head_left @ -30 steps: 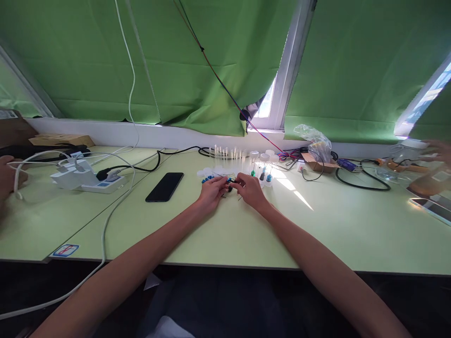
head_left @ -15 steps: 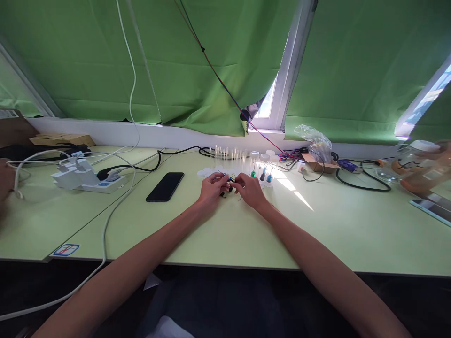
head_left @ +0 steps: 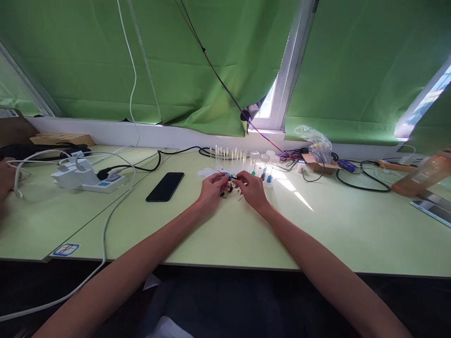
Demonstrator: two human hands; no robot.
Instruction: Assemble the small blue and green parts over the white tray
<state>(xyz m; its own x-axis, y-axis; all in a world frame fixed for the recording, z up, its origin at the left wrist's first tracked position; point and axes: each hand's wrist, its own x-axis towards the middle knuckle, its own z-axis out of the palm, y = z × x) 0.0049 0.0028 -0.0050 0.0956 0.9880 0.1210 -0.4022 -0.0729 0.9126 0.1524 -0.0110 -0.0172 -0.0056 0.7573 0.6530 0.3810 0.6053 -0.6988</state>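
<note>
Closest to me, my two forearms run out over the pale green table and meet near its middle, where my left hand and right hand sit almost touching. Both have their fingers curled in and pinched on a small blue-and-black part held between the fingertips just above the table; it is too small for me to tell how it is shaped, and one or two more dark bits lie right under my hands. Just left of my left hand lies a black phone, flat and face up. Just beyond my fingertips stand a few clear vials with coloured pieces inside, and behind them a row of clear tubes. Further off to the left, a white power strip sits with white cables looping round it. Well off to the right beyond my right hand, a black cable coils beside a crumpled plastic bag.
</note>
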